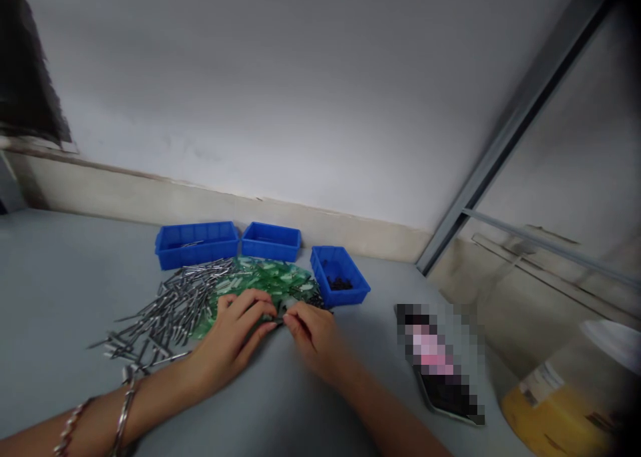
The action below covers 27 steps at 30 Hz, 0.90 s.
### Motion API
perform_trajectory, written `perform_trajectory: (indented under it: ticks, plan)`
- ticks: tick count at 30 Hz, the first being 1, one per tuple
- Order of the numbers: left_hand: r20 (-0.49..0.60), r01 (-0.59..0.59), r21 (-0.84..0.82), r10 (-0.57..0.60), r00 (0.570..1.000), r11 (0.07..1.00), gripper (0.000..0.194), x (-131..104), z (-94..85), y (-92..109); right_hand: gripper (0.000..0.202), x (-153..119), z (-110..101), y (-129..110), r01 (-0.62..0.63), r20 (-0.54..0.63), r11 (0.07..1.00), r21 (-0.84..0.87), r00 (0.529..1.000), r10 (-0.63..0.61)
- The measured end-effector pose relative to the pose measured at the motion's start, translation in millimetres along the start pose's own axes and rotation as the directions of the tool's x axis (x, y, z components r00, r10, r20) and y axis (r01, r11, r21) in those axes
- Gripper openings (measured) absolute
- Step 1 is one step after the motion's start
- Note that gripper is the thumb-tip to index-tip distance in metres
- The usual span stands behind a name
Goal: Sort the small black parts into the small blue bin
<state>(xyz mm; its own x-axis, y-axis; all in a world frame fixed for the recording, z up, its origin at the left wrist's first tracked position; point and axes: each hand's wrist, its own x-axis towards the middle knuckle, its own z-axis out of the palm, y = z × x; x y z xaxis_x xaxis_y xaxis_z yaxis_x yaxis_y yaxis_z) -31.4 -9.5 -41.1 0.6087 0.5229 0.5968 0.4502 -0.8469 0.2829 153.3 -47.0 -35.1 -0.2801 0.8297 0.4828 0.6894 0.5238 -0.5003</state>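
Note:
My left hand [238, 330] rests at the near edge of a heap of green see-through plastic pieces [260, 276], its thumb and fingers pinched together around a small dark piece. Close beside it, my right hand [318, 340] is also closed in a pinch, fingertips meeting the left ones. What lies between the fingertips is too small and covered to name. Thin silvery metal rods with thicker ends [175, 307] spread left of the green heap, behind my left forearm. Small black parts [316, 298] lie at the heap's right edge, just behind my right hand.
Along the wall stand a long blue bin [197, 253] with a few rods, a second blue bin [271, 250], and a third blue bin [353, 293] holding black bits. To the right lie a phone [445, 393] and a clear tub with yellow contents [561, 410]. A metal post [451, 220] rises behind.

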Motion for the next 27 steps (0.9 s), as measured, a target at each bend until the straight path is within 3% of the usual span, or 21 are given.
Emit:
perform_trajectory:
  ticks: [9,13,20,23,27]
  plan:
    - [0.061,0.038,0.001,-0.038,0.997,0.999,0.018,2.1,-3.7,3.4,0.020,-0.3,-2.1,-3.8,-0.008,0.002,1.000,-0.010,1.000,0.008]
    - [0.037,0.013,0.000,-0.013,0.999,1.000,0.018,1.8,-3.8,1.7,0.021,0.3,-4.2,-4.5,-0.044,0.028,0.999,-0.003,0.999,0.044]
    - [-0.034,0.037,-0.005,-0.038,0.999,0.999,0.016,-0.6,2.2,2.4,0.022,1.3,-2.1,-4.1,0.014,-0.019,1.000,-0.005,1.000,-0.014]
    - [-0.036,0.069,-0.011,-0.069,0.997,0.998,0.020,-0.1,2.7,3.3,0.018,3.6,-9.9,-1.4,-0.003,-0.077,0.999,-0.035,0.997,0.000]
    - [0.013,0.080,-0.006,-0.080,0.997,0.997,0.020,0.7,1.9,2.4,0.018,5.9,-32.9,11.8,-0.131,-0.267,0.974,-0.185,0.961,0.078]
